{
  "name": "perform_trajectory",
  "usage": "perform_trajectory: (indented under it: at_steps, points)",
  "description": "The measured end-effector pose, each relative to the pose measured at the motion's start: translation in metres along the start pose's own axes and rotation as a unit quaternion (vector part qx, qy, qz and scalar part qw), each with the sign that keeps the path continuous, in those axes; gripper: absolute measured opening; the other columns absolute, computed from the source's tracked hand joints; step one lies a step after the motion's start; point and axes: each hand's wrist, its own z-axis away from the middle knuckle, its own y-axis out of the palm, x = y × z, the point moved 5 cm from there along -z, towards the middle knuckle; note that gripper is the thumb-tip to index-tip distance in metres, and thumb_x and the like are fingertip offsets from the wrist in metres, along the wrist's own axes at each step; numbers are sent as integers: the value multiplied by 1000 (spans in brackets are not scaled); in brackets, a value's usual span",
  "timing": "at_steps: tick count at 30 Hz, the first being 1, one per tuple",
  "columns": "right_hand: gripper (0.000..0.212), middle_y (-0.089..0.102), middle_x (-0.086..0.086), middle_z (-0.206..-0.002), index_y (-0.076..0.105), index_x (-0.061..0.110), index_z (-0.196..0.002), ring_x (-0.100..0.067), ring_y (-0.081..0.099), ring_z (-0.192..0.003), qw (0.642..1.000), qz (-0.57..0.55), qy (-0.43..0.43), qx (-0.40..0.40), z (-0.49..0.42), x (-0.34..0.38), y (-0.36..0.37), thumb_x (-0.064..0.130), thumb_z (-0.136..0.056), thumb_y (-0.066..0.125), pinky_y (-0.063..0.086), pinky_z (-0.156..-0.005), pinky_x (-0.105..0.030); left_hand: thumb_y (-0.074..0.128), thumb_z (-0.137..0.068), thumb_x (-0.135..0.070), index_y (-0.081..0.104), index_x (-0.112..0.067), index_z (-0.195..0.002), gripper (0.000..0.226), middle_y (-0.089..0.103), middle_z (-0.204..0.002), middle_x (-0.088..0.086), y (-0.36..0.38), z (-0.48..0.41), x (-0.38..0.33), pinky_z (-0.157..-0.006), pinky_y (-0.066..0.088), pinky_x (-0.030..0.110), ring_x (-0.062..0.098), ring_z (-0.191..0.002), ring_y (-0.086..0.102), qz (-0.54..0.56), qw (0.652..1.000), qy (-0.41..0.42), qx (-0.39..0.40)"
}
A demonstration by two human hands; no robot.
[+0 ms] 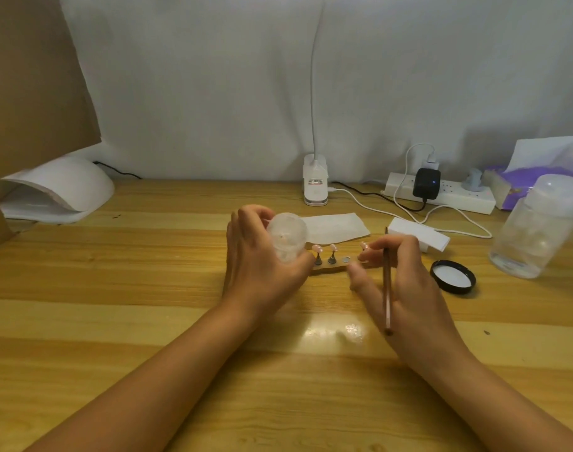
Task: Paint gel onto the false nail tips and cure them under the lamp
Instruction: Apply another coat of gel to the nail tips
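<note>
My left hand (262, 259) grips a small clear gel jar (286, 236), held tilted just above the table. My right hand (399, 282) holds a thin brush (387, 288) that lies along the palm, its fingers curled round the handle and close to a nail tip. Between the hands stands a wooden holder (330, 269) with pink false nail tips (333, 246) on small stands; one round slot shows bare. The white curing lamp (63, 190) sits at the far left of the table.
A black jar lid (453, 276) lies right of my right hand. A large clear bottle (536, 230), a white box (418, 238), a power strip (441, 194) with cables, a paper sheet (334, 228) and a clip lamp base (315, 181) stand behind. Cardboard leans at the left.
</note>
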Motion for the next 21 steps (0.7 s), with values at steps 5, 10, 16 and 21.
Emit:
perform_trajectory:
  at_steps: [5,10,16,21]
  points:
    - [21,54,20,-95,42,44,-114,0,56,-94,988,-84,-70,-107,7,19,-16,44,-93,37,43,-80,-15,69,-67,-41,35,-16,-109,59,39,-106,2,1,15,-31,-74,38,18,15,-93,39,-28,979,198,33]
    - [20,52,12,-86,42,34,-99,-12,54,-81,974,-37,-167,-151,19,43,-22,27,-81,49,45,-71,-26,77,-66,-35,37,-12,-106,61,42,-102,4,2,20,-41,-69,44,34,18,-87,43,-8,964,260,60]
    - [14,62,7,-84,65,12,-86,-11,57,-83,964,-35,-219,-146,22,50,-29,16,-83,53,45,-74,-23,82,-64,-35,43,-7,-102,61,44,-96,2,2,20,-42,-61,44,38,20,-79,43,3,965,244,95]
    - [9,58,11,-82,56,23,-89,-8,56,-78,976,-40,-175,-123,18,42,-21,25,-82,51,47,-65,-18,79,-66,-41,42,-11,-102,60,44,-94,0,2,21,-44,-58,44,36,17,-76,43,3,964,240,110]
